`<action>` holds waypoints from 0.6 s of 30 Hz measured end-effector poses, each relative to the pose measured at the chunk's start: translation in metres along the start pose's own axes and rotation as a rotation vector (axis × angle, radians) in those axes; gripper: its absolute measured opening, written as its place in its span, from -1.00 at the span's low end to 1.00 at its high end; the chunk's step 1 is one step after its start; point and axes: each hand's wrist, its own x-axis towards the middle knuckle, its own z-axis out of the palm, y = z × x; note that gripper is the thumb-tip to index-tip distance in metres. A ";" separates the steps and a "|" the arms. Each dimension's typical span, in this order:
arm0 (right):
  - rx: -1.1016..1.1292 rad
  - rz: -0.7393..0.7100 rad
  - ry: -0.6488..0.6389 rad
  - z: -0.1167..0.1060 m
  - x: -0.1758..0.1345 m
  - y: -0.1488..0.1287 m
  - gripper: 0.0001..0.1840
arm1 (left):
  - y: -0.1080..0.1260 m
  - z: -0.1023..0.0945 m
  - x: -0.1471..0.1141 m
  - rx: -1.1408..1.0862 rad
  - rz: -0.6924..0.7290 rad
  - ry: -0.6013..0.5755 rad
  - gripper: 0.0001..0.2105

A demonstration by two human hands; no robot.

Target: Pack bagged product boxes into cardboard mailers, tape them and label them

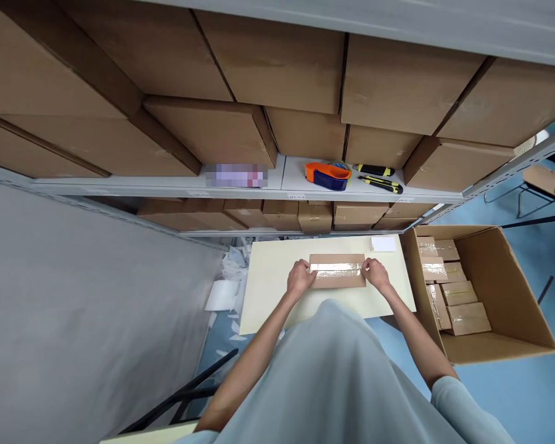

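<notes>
A flat brown cardboard box (337, 281) lies on the pale yellow table, with a shiny strip of clear tape (337, 269) running lengthwise along its top. My left hand (300, 277) grips the box's left end, thumb on top near the end of the tape. At the opposite end, my right hand (374, 273) has its fingers closed at the box's edge, where the strip ends. Whether those fingers pinch the tape itself or only the cardboard is too small to make out.
A small white box (383, 245) sits at the back of the table (268, 296). To the right, a large open carton (504, 290) holds several taped boxes. The shelf ahead carries an orange-and-blue tape dispenser (327, 176), yellow-and-black utility knives (380, 184) and cartons (296, 68). Paper scraps (235, 271) lie left.
</notes>
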 end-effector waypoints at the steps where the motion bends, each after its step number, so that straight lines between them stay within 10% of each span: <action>1: -0.045 -0.002 0.001 -0.001 -0.002 -0.003 -0.92 | 0.002 -0.002 -0.001 0.019 0.008 -0.001 -0.79; 10: -0.132 -0.214 0.099 -0.055 0.013 -0.054 -0.90 | 0.057 -0.061 0.019 0.011 0.279 0.120 -0.81; 18: -0.267 -0.434 0.305 -0.149 0.045 -0.166 -0.74 | 0.155 -0.154 0.053 0.069 0.507 0.353 -0.80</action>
